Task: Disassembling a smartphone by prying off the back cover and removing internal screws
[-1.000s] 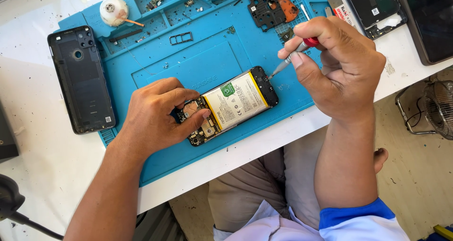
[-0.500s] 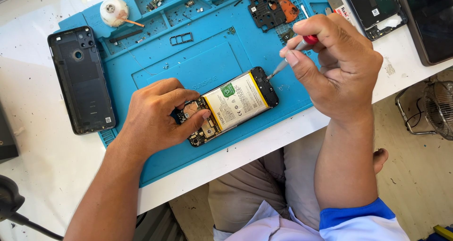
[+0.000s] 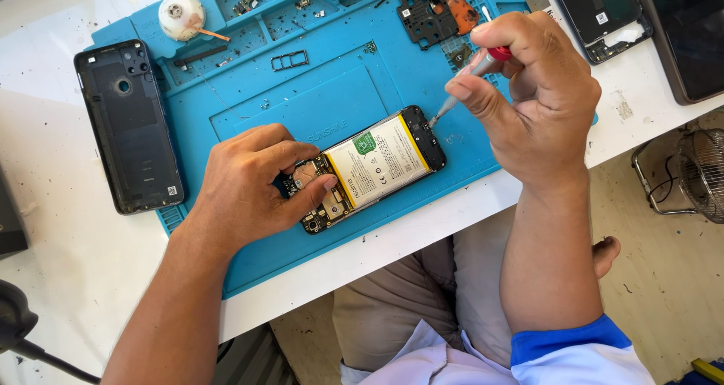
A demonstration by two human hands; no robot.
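An opened phone point(image 3: 375, 164) lies face down on a blue repair mat point(image 3: 339, 91), its white battery and circuit board exposed. My left hand point(image 3: 253, 185) presses down on the phone's left end, the thumb on the board. My right hand point(image 3: 532, 95) grips a small screwdriver point(image 3: 467, 79) with a red collar. Its tip touches the phone's upper right corner.
A black phone back cover point(image 3: 128, 125) lies at the mat's left edge. A round white part point(image 3: 181, 15) sits at the mat's top left. A black inner frame point(image 3: 430, 12), an orange pick and small parts fill the top trays. More phone bodies point(image 3: 603, 8) lie at the top right. A fan point(image 3: 701, 174) stands on the floor.
My right hand has shifted slightly, keeping the screwdriver tip at the phone's upper right corner. My left hand has stayed put.
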